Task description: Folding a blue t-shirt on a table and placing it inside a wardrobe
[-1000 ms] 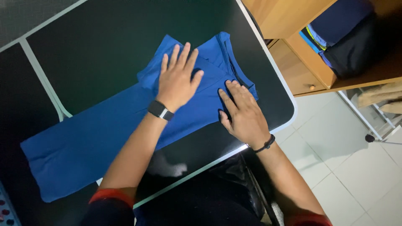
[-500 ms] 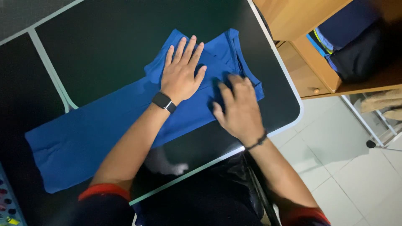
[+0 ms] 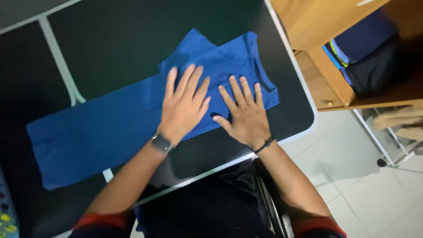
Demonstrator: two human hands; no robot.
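Note:
A blue shirt, folded into a long strip, lies across the black table, its collar end at the right. My left hand lies flat on the shirt with fingers spread, a dark watch on the wrist. Beside it, my right hand also presses flat on the cloth near the collar end, fingers apart, a thin black band on the wrist. Neither hand grips anything.
The table has a white rim and rounded corner at the right. A wooden shelf unit beyond it holds folded dark and blue clothes. White floor tiles lie below right. A colourful object shows at the bottom left.
Both hands have slid back toward me along the shirt. My left hand moved down off the sleeve fold, and my right hand moved left and spread flat next to it.

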